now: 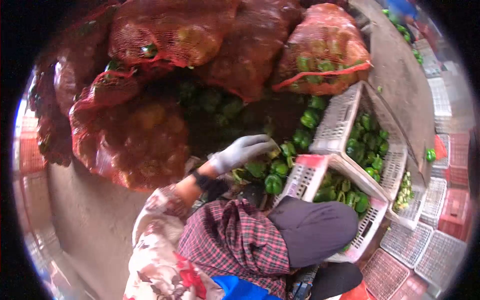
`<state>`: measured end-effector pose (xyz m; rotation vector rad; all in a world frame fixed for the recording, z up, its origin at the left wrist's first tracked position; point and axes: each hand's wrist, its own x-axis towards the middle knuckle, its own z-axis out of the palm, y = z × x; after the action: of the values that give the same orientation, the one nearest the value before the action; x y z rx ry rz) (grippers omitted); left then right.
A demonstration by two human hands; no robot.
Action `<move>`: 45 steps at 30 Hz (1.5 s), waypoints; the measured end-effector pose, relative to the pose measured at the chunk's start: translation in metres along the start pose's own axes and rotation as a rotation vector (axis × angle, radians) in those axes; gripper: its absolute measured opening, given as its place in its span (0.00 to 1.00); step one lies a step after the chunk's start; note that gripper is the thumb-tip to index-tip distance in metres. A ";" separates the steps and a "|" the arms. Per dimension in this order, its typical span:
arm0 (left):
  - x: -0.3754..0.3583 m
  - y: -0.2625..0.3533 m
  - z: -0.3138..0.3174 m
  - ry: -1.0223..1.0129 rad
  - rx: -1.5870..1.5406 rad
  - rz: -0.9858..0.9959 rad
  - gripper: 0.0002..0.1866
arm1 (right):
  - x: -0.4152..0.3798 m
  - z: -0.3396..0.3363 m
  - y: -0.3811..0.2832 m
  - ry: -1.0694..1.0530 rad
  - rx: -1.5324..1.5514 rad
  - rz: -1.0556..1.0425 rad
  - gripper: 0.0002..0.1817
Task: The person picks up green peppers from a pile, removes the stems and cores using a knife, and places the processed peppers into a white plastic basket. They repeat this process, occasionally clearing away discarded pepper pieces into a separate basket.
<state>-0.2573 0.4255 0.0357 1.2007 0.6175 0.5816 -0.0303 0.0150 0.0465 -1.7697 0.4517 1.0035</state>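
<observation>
My left hand (242, 151), in a pale grey glove with a dark band at the wrist, reaches over a heap of green bell peppers (274, 184). Its fingers point right and curve together around a small yellowish-green piece (273, 150) at the tips, too blurred to name. Right beside the fingertips lies another green bell pepper (288, 149). More peppers (310, 119) run in a row up towards the sacks. My right hand is out of view.
Red mesh sacks (130, 135) surround the heap on the left and top. White plastic crates (340, 117) with bell peppers stand right, near my bent knee (320, 225). A crate (404, 200) holds pale green pieces. Flat white and pink crates (407, 242) line the far right.
</observation>
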 end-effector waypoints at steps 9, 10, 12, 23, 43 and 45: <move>-0.233 -0.211 -0.010 0.078 1.129 -0.334 0.37 | -0.002 -0.010 0.003 0.039 -0.016 0.020 0.30; -0.231 -0.245 -0.006 0.120 1.122 -0.341 0.36 | -0.003 -0.010 0.003 0.040 -0.012 0.018 0.30; -0.214 -0.256 -0.002 0.088 1.164 -0.361 0.35 | -0.005 -0.015 0.005 0.036 -0.001 0.014 0.30; -0.097 -0.149 -0.009 -0.063 1.021 -0.376 0.35 | 0.001 -0.046 0.019 -0.033 0.107 0.011 0.30; -0.139 -0.146 -0.032 0.453 0.933 -0.459 0.34 | 0.018 -0.042 0.010 -0.064 0.218 0.058 0.30; -0.131 -0.158 -0.040 0.374 0.983 -0.492 0.39 | 0.012 -0.031 0.002 -0.020 0.233 0.075 0.30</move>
<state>-0.3640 0.3196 -0.1091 1.7644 1.5769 0.0394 -0.0116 -0.0122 0.0407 -1.5424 0.6014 0.9783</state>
